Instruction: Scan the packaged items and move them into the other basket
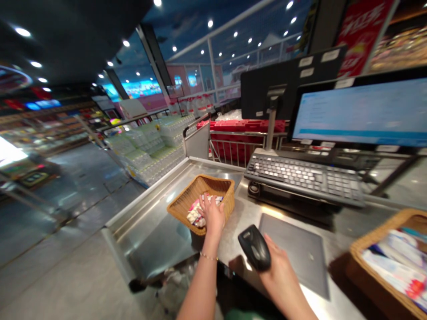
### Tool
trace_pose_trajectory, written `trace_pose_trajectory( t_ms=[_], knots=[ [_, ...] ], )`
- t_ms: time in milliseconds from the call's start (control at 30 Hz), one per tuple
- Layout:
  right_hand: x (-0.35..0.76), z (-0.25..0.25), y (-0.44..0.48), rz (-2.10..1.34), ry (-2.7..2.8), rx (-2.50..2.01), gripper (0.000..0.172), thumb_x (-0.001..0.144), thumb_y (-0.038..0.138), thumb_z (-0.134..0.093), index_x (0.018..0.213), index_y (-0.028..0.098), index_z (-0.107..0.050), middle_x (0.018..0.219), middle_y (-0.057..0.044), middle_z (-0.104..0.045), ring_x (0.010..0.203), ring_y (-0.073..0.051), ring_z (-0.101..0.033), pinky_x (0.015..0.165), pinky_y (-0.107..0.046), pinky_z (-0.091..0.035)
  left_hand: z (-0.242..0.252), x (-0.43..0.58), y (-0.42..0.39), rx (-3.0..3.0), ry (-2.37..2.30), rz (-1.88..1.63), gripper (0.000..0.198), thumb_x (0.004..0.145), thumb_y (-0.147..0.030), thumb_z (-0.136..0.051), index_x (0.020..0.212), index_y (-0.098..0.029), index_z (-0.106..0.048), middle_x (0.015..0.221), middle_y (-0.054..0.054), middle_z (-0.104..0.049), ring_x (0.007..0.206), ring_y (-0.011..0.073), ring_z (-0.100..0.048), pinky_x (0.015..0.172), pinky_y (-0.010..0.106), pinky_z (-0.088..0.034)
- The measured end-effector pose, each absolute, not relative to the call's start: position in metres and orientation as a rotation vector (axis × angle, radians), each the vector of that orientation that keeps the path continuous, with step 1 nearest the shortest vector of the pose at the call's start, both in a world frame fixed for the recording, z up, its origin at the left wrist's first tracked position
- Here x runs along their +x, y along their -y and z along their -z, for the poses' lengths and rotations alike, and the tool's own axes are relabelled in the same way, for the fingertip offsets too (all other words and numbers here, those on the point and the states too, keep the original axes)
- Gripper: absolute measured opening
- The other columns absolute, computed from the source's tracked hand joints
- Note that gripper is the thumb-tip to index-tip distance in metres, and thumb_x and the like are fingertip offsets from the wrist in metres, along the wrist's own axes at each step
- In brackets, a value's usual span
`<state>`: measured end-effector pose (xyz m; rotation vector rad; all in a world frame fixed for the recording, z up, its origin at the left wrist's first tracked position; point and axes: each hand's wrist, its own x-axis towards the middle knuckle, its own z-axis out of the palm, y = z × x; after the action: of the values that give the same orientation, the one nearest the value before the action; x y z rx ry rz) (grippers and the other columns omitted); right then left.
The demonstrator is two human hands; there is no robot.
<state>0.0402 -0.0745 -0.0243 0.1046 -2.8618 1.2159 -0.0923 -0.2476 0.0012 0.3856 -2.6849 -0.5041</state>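
Barcode scanner (254, 247) gripped in your right hand (279, 266).
Left hand (212, 215) spread over packets (192, 217); both wicker baskets (229, 202) (383, 227) stocked, work apparently unfinished.

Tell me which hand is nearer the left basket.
Left. The left hand reaches into the left basket; the right hand is outside it, to its right, holding a black handheld device.

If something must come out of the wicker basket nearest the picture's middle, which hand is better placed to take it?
Probably the left hand: it is inside the wicker basket, spread over the packets. The right hand is outside it, holding a black handheld device.
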Motion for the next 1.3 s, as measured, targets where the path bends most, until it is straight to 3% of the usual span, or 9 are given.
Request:
trace_pose_trajectory(
  t_ms=[533, 933, 1300],
  knots=[
    [0.052, 0.023, 0.056, -1.219, 2.865, -0.071, 0.047, 0.081, 0.027, -0.05, 0.126, 0.018, -0.059, 0.138, -0.013, -0.056, 0.137, -0.032, -0.04, 0.108, -0.056, -0.035, 0.002, -0.091, 0.211, 0.136, 2.758, 0.553, 0.034, 0.083, -0.028, -0.054, 0.115, -0.02, -0.063, 0.15, 0.017, -0.038, 0.145, 0.0368, -0.02, 0.111, 0.066, -0.019],
    [0.06, 0.024, 0.04, -1.217, 2.839, -0.191, 0.049, 0.081, 0.027, -0.048, 0.127, 0.016, -0.058, 0.139, -0.013, -0.055, 0.139, -0.033, -0.038, 0.109, -0.059, -0.032, 0.004, -0.094, 0.183, -0.013, 2.779, 0.565, 0.033, 0.085, -0.03, -0.052, 0.115, -0.02, -0.062, 0.149, 0.017, -0.04, 0.144, 0.0356, -0.022, 0.108, 0.064, -0.027],
    [0.066, 0.025, 0.026, -1.101, 2.806, -0.212, 0.049, 0.078, 0.021, -0.05, 0.126, 0.017, -0.06, 0.136, -0.013, -0.058, 0.135, -0.032, -0.044, 0.108, -0.055, -0.036, 0.005, -0.094, 0.16, -0.083, 2.786, 0.586, 0.03, 0.084, -0.029, -0.054, 0.112, -0.022, -0.063, 0.149, 0.015, -0.04, 0.144, 0.0341, -0.022, 0.11, 0.063, -0.027]
  ],
)
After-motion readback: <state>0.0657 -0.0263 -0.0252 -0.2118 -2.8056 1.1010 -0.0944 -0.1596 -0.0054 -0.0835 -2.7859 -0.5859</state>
